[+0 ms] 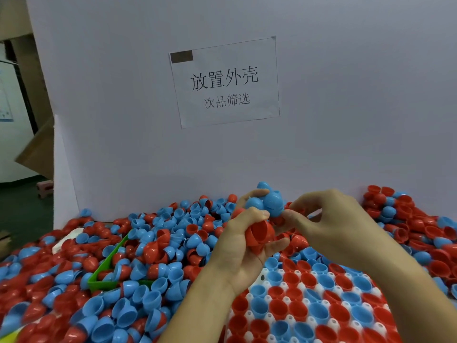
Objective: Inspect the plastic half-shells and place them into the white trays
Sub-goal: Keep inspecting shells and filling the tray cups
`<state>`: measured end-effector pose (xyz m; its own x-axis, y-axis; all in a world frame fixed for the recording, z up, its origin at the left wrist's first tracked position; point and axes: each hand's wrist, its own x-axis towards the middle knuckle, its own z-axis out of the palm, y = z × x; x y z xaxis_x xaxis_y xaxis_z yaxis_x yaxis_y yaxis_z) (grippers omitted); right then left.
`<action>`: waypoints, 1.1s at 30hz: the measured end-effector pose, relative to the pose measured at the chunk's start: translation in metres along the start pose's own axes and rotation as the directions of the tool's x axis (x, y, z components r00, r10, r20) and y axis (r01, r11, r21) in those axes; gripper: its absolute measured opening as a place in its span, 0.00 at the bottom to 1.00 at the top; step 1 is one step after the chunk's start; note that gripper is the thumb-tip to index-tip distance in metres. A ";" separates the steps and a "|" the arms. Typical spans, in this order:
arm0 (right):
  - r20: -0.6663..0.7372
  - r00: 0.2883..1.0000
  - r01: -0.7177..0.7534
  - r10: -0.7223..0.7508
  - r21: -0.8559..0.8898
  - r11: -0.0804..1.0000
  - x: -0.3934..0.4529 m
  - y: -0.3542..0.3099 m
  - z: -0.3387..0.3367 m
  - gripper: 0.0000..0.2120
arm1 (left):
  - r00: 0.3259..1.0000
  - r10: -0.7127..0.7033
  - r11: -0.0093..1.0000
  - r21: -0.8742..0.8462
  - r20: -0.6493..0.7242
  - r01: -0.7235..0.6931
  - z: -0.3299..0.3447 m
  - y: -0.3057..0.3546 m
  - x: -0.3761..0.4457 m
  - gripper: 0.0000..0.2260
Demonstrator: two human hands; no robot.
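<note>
Left hand: the left hand (243,240) is raised above the heap, fingers curled round a bunch of shells: red shells (259,235) in the palm, blue shells (268,203) stacked up at the fingertips.
Right hand: the right hand (329,219) is level with it, thumb and forefinger pinching the lowest blue shell of the bunch, as if to draw it off for a look.
Tray: the white tray (265,315) lies under both forearms at the lower right; most visible pockets already hold a red or blue shell, open side up.
Loose stock: the heap of shells (138,248) covers the table to the left and behind, right up to the white board (346,120) with the paper notice (225,82).
Green bin: a green bin (106,266) sits half buried in the heap at the left; what it is for I cannot tell.
Risk, dropping: the left hand holds many shells loosely; pulling one away could tip the top blue ones back into the heap, or onto the filled tray.
Risk, nesting: two shells stuck one inside another could pass as one and go into a single pocket.
Risk, knocking: forearms hover just over the tray; a low sweep could knock seated shells out.
Risk, inspection: with the hands this full, a flaw on a shell's hidden face could be missed.
</note>
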<state>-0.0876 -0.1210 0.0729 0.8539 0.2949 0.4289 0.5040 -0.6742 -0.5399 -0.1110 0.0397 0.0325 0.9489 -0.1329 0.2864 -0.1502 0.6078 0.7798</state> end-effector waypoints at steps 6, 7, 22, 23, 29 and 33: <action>-0.112 0.993 0.014 -0.020 -0.050 0.999 0.002 0.001 0.008 0.05 | 0.997 0.043 0.990 0.138 -0.058 -0.034 0.000 -0.004 0.002 0.14; -0.117 0.993 0.020 -0.026 -0.052 0.998 0.003 0.001 0.009 0.07 | 0.996 0.052 0.988 0.146 -0.078 -0.040 0.000 -0.005 0.003 0.13; -0.097 0.995 -0.003 -0.003 -0.065 0.998 0.002 -0.001 0.015 0.05 | 0.968 0.142 0.969 0.229 -0.208 -0.093 -0.003 -0.015 0.006 0.08; -0.098 0.995 -0.011 0.005 -0.061 0.998 0.003 -0.001 0.016 0.05 | 0.967 0.154 0.966 0.235 -0.205 -0.104 -0.003 -0.016 0.006 0.08; -0.080 0.996 -0.046 0.041 -0.061 0.997 0.003 -0.001 0.019 0.08 | 0.956 0.220 0.949 0.268 -0.194 -0.164 -0.002 -0.021 0.006 0.09; -0.091 0.995 -0.042 0.035 -0.073 0.996 0.003 -0.002 0.019 0.09 | 0.956 0.220 0.952 0.255 -0.195 -0.167 -0.002 -0.021 0.007 0.09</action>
<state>-0.0837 -0.1060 0.0614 0.8555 0.2083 0.4740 0.4572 -0.7335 -0.5029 -0.1007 0.0273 0.0169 0.9280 0.1593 0.3369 -0.3727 0.4014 0.8366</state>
